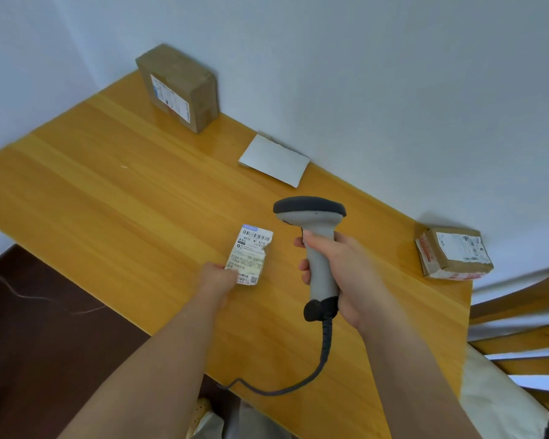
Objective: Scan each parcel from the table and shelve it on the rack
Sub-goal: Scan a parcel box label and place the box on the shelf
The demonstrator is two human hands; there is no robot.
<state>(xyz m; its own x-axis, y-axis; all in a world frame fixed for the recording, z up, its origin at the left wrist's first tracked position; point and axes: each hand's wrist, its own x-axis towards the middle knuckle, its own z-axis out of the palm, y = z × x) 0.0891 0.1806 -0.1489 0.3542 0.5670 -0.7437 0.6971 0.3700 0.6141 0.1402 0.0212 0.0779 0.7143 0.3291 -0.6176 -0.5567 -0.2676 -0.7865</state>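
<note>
My right hand (336, 270) grips the grey handle of a corded barcode scanner (314, 223), its dark head up and facing away over the table. My left hand (217, 275) holds a small parcel (251, 253) by its near end, the white barcode label facing up, just left of the scanner. A tall brown cardboard parcel (179, 87) stands against the wall at the far left. Another small taped box (454, 253) lies at the table's right end. A flat white parcel (274, 160) lies by the wall.
The yellow wooden table (108, 191) runs along a white wall. The scanner's cable (282, 386) trails over the near edge. Dark floor lies to the left. Wooden slats (520, 331) show at the right, beyond the table end.
</note>
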